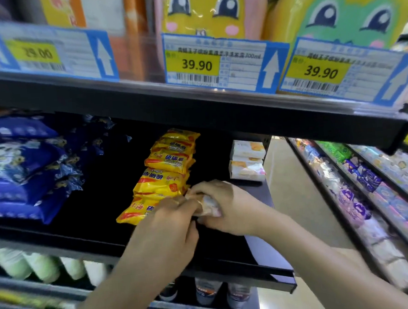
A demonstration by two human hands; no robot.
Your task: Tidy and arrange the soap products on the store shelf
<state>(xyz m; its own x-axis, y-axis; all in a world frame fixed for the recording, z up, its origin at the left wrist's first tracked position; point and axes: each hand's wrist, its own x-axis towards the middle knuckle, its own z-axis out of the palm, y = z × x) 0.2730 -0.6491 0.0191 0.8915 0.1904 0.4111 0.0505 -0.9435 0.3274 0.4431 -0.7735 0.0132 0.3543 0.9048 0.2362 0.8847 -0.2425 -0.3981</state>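
Note:
On the black middle shelf (87, 223) a row of yellow soap packets (165, 171) runs from the back toward the front. Both my hands meet at the near end of this row. My right hand (225, 208) grips a small white and pink soap pack (209, 205), mostly hidden under the fingers. My left hand (169, 228) pinches the left end of the same pack, its fingers curled over it, and covers part of the nearest yellow packet. White boxed soaps (246, 161) stand stacked at the right rear of the shelf.
Blue bagged products (27, 170) fill the shelf's left side. Above, price tags (216, 62) hang on the upper shelf edge under cartoon-faced packs. Pale bottles (42, 267) stand on the shelf below. To the right, an aisle floor (293, 192) and another shelf row.

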